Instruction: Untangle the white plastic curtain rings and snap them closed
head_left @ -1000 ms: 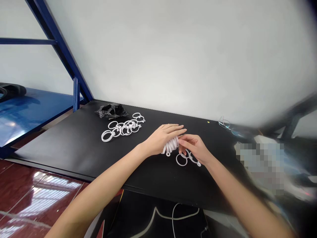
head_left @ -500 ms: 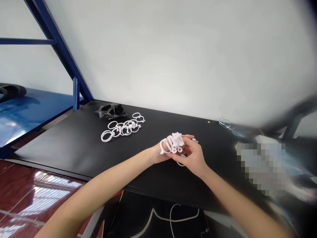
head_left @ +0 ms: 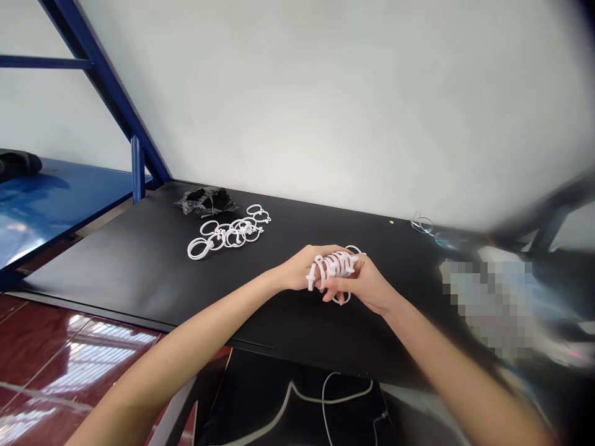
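Turned over since half a second ago, the left hand [head_left: 297, 267] has its fingers through a stack of white rings [head_left: 332, 267], their curl hidden, while the right hand [head_left: 372, 284] closes thumb and fingers on the outer end. Should that grip pull unevenly, rings could slip off onto the black tabletop [head_left: 139, 263]. Roughly seven are stacked, overlap blurring the count, at least two lie loose nearby, around ten fill the far pile [head_left: 235, 236], and one black bag [head_left: 209, 202] sits behind.

No lettering, label, brand, number or sign can be read on anything in view.
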A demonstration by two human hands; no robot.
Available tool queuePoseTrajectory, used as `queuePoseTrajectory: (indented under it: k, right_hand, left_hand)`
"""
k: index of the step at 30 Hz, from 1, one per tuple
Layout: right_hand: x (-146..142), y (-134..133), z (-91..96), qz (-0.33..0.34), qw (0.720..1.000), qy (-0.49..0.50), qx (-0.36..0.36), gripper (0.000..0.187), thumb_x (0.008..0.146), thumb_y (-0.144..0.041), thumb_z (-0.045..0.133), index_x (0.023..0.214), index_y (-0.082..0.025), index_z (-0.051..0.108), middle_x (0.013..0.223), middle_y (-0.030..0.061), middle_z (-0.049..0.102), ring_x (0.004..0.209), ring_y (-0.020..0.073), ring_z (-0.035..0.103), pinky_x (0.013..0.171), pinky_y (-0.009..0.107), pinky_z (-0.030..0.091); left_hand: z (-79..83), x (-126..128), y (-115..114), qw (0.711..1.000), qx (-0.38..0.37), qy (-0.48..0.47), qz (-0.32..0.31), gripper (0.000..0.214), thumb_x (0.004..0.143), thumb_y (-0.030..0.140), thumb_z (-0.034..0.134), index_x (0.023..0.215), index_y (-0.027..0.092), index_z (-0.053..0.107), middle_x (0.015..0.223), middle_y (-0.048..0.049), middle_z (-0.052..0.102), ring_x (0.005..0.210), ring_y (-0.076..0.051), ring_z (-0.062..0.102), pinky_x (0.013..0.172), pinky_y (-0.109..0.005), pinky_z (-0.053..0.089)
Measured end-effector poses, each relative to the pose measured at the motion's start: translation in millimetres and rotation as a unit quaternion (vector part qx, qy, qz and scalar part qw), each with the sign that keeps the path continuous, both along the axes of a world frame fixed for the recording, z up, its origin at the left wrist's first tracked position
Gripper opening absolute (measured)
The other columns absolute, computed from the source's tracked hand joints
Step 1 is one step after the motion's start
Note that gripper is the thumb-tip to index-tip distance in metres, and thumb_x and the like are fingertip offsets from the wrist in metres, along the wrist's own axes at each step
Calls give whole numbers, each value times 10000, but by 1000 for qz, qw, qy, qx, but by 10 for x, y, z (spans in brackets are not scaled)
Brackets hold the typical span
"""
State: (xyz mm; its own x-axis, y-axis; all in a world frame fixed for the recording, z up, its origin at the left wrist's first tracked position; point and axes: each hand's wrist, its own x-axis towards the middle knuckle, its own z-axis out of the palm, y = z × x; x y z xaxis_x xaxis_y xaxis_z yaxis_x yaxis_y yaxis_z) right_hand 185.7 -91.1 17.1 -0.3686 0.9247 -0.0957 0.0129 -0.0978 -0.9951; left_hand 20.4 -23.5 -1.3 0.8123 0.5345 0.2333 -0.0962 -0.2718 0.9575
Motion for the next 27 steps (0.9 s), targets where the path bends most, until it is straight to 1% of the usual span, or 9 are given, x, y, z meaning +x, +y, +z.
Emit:
queuePoseTrajectory:
  k: [3,4,6,9,13,16,19,24,27]
  right_hand:
    - [39,-6,15,54,998,30,-4,380,644,-198,850,1005,-164,736,868,76,768,744,204,744,553,239,588]
    - [46,-4,10,53,998,35,-1,358,669,-204,838,1009,-164,733,864,75,768,751,198,744,565,236,590]
    - [43,3,-13,31,999,43,3,201,762,-274,777,902,-133,746,774,82,763,684,182,736,526,220,572]
    - [15,16,-52,18,998,60,-29,316,846,-405,681,765,-104,736,645,87,734,570,176,715,442,207,528]
    - [-31,9,-64,5,996,68,-54,388,839,-483,660,764,-109,731,638,79,726,560,178,714,427,204,516]
    - [-85,-21,-77,-19,999,40,-21,269,665,-345,840,778,-124,737,702,69,743,611,179,712,499,238,566]
    - [-148,-49,-111,-76,997,14,7,325,515,-200,908,791,-161,742,745,35,751,642,174,704,587,273,598]
    - [-167,-27,-140,-107,994,-11,-6,255,581,-317,879,709,-142,744,615,35,717,567,174,688,545,274,580]
    - [-138,-2,-128,-95,995,2,-38,305,642,-412,837,667,-126,734,615,53,717,535,167,689,495,241,549]
  left_hand:
    - [-22,47,-4,997,-76,-21,-21,330,742,282,699,1021,116,634,887,-71,687,772,-196,654,656,-284,513]
    - [-29,58,-11,996,-86,-24,-20,305,750,296,696,987,115,631,852,-65,679,749,-190,651,643,-281,511]
    - [-35,62,-29,995,-89,-28,-25,316,754,322,696,980,114,621,825,-60,671,719,-184,646,622,-276,506]
    - [-27,34,-57,998,-55,-26,-26,325,794,323,652,1035,108,614,844,-69,679,727,-186,650,627,-271,499]
    - [-15,-2,-54,1000,13,4,1,364,833,273,602,1170,134,595,946,-76,701,827,-195,659,694,-270,502]
    - [-20,-3,-27,999,28,32,29,404,819,254,604,1208,150,581,998,-78,705,839,-196,658,688,-268,501]
    - [-41,3,-9,994,60,55,69,376,781,195,611,1154,149,601,978,-62,711,822,-185,656,699,-267,503]
    - [-67,5,-21,986,113,92,84,425,781,132,573,1204,168,580,794,2,713,680,-135,649,647,-226,494]
    - [-62,1,-20,981,158,91,72,423,819,161,556,1241,174,578,946,-36,731,789,-155,675,704,-233,499]
